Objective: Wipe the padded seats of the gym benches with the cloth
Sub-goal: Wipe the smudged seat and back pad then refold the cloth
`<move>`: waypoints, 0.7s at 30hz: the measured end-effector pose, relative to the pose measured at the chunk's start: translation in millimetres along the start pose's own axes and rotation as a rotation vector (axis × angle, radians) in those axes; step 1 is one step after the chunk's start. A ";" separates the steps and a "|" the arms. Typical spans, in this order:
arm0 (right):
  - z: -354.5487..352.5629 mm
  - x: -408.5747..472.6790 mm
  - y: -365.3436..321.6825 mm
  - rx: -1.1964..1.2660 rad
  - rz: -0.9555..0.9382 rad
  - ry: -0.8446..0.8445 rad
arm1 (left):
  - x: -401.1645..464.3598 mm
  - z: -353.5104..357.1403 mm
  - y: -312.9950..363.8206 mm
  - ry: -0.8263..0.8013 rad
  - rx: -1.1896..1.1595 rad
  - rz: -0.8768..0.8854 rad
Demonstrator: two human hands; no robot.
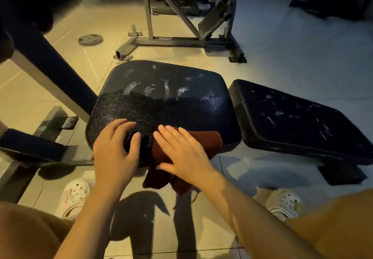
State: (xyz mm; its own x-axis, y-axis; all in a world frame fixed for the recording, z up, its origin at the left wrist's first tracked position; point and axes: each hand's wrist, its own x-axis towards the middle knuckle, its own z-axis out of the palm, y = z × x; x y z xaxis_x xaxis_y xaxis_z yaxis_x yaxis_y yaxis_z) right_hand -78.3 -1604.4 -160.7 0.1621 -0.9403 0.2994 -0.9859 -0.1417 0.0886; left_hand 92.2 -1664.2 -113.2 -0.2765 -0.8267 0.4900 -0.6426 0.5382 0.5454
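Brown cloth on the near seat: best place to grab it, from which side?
Grip the cloth at its bunched right part lying flat on the near seat, from above. The right hand lies flat there; the rest droops over the front edge.

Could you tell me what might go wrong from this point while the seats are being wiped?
1. Much of the dark red cloth hangs off the near edge of the left seat; it could slip to the floor under the flat right hand.
2. White smears remain on the seat's far half, so they may get missed.
3. The right seat shows smears too and looks untouched; it might be forgotten.
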 end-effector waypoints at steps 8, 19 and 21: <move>0.1 -48.5 94.9 -0.050 -0.033 0.025 | -15.6 25.0 36.4 0.017 -0.013 0.024; 0.8 -101.4 138.8 0.217 0.234 -0.027 | -56.6 66.1 82.0 -0.017 -0.084 -0.065; -2.7 -108.1 148.3 0.282 0.247 -0.061 | -69.0 73.7 93.8 0.021 -0.043 -0.042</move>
State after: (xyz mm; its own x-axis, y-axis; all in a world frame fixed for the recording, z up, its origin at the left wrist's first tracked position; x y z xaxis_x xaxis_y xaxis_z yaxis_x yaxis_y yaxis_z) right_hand -242.0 -1523.0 -177.3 -0.0765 -0.9722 0.2215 -0.9688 0.0200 -0.2471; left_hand -1.7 -1568.8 -146.0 -0.2347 -0.8452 0.4802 -0.6222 0.5102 0.5938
